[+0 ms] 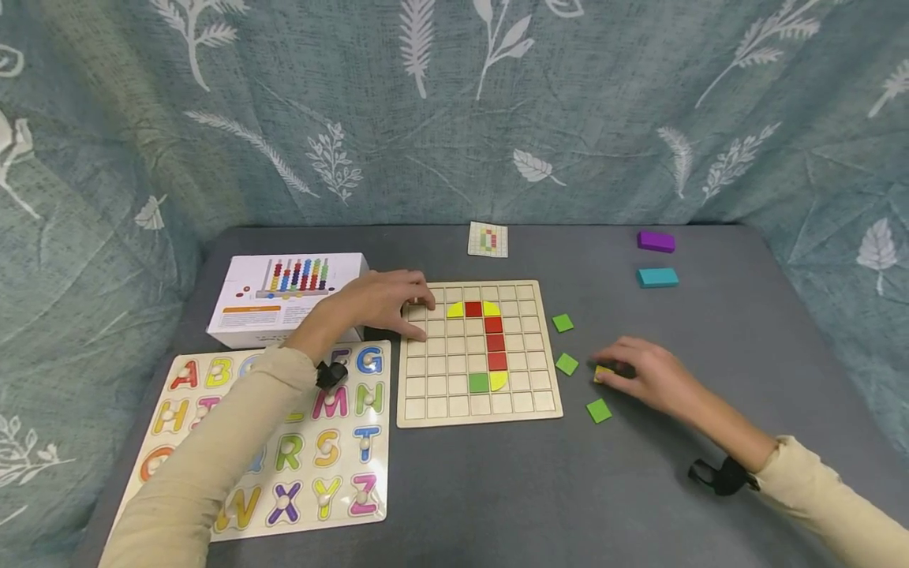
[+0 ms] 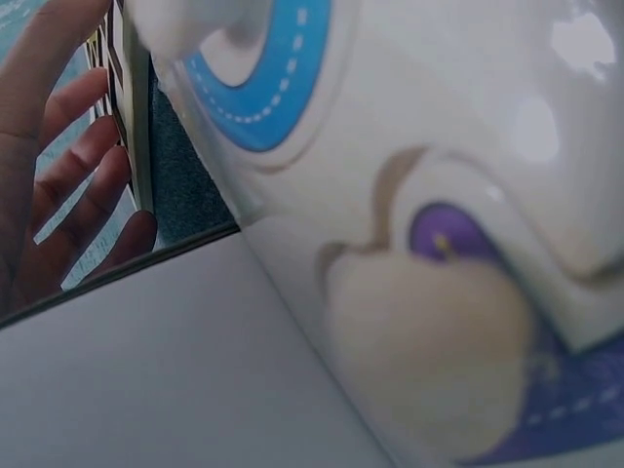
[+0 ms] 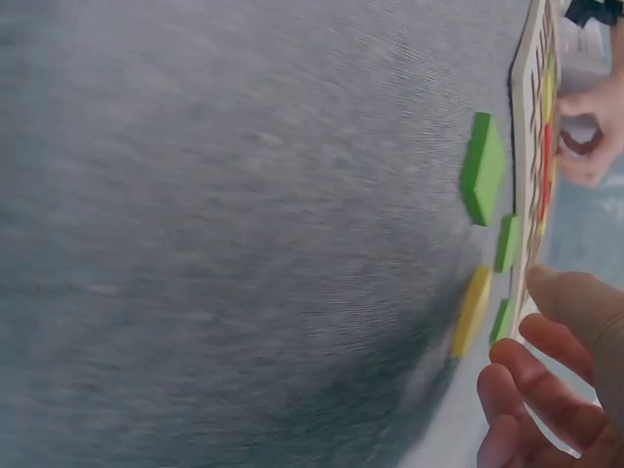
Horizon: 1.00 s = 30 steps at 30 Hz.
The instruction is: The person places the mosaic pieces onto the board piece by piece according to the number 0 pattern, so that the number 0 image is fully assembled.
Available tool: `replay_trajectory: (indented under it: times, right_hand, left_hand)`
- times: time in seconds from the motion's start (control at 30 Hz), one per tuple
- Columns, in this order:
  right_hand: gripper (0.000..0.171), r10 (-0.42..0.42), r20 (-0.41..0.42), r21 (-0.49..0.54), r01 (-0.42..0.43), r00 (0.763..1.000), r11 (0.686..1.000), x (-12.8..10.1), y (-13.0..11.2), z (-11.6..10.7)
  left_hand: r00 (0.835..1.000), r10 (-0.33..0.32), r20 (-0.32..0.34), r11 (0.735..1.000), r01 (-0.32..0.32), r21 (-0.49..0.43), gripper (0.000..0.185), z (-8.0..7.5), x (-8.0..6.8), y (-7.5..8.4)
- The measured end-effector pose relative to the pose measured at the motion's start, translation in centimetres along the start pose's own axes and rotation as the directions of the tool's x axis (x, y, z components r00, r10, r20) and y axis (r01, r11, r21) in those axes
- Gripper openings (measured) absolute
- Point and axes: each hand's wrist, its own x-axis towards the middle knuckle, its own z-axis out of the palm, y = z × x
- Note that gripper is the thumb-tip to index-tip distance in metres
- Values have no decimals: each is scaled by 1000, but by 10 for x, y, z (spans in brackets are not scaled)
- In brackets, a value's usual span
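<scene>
My left hand (image 1: 387,302) is at the left edge of a wooden grid board (image 1: 442,406), its fingers spread and loosely bent over the outer squares. On the board sit several red squares (image 1: 495,342), yellow rounded pieces (image 1: 499,380) and a green square (image 1: 479,383). To the right of the board, my right hand (image 1: 649,375) hovers low, thumb and fingers apart. A small yellow piece (image 3: 471,312) lies on the table by its fingertips; its full shape is hidden. Three loose green squares (image 1: 566,364) lie between that hand and the board.
An alphabet knob puzzle (image 1: 376,473) lies under the left forearm. Behind it stands a white box (image 1: 284,335) with a bead picture. A pattern card (image 1: 478,237) lies behind the board. Purple (image 1: 656,241) and teal (image 1: 657,278) blocks lie at the back right, near a curtain (image 1: 454,158).
</scene>
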Motion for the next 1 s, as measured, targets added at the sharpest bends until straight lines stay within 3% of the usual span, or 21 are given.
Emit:
replay_trajectory:
  times: [0.23,1.0]
  right_hand:
    - [21,26,-10,-20,-26,1000,999,-11,3,-2]
    - [22,-60,-15,-25,59,998,998,-5,0,-4]
  left_hand:
    - [1000,-9,-3,1000,9,-15,47,0,0,-1]
    - [999,29,-29,1000,-29,7,47,1,-3,-3]
